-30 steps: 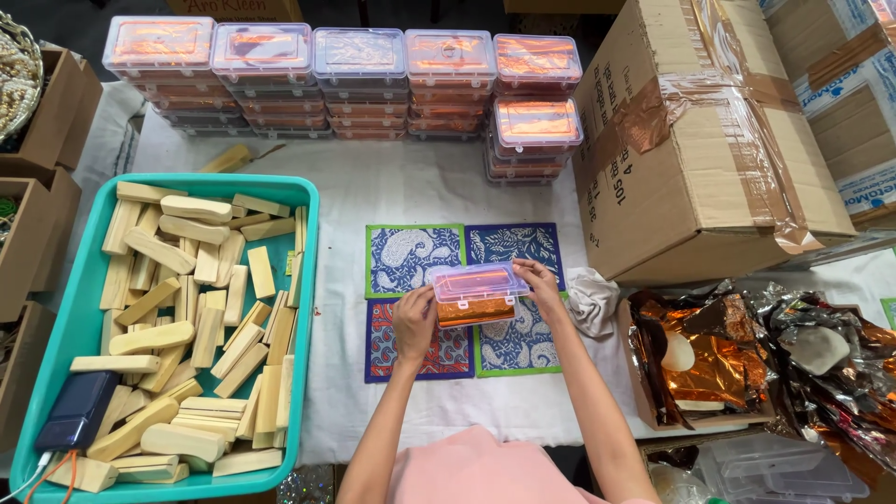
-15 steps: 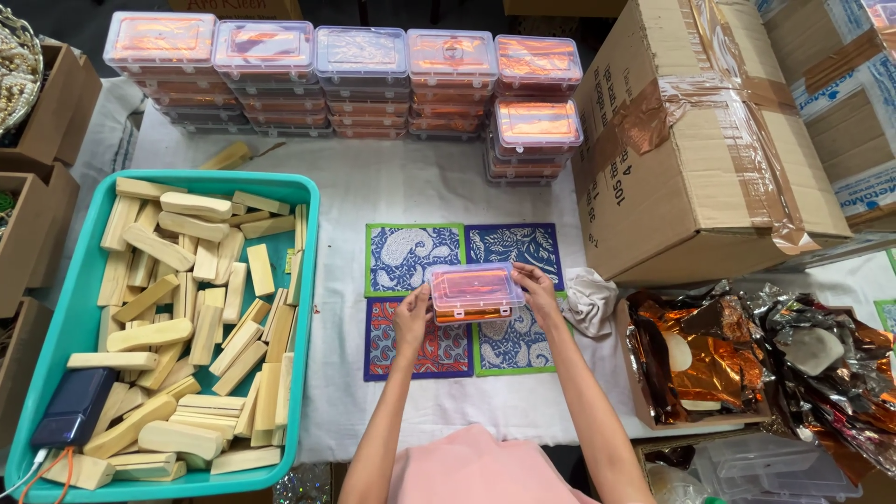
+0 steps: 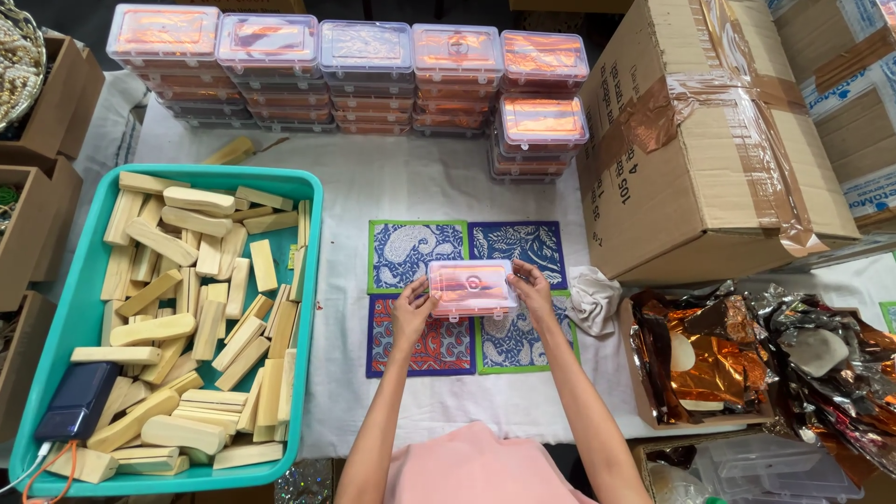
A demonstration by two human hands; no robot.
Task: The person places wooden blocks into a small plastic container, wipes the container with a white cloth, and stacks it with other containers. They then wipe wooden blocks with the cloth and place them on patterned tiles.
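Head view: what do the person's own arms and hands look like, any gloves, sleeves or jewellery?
Both arms are bare from the hands up to the bottom edge of the picture. The left hand and right hand wear no gloves, and no rings, watch or bracelets can be seen. No sleeves show; a pink garment covers the body between the arms.

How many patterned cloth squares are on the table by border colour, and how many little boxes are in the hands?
Green-bordered cloth squares: 2
Blue-bordered cloth squares: 2
Clear plastic box held between the left hand and right hand: 1
Total: 5
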